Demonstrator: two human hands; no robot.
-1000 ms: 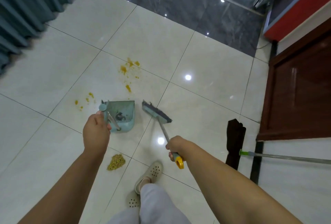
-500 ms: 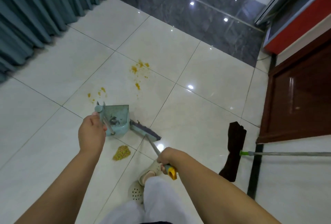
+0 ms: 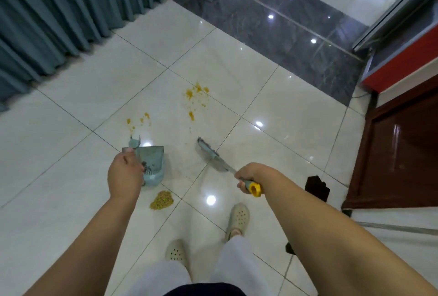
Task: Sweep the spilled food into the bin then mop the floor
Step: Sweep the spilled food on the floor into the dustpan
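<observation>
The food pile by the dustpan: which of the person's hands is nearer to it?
Left. The left hand, gripping the dustpan handle, is just up and left of the pile. The right hand, gripping the broom, is farther off to the right.

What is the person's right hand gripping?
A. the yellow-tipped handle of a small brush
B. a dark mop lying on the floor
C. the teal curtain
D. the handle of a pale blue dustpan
A: the right hand is curled round the grey, yellow-tipped handle of the small pale blue brush, while the left hand holds the pale blue plastic dustpan.
</observation>
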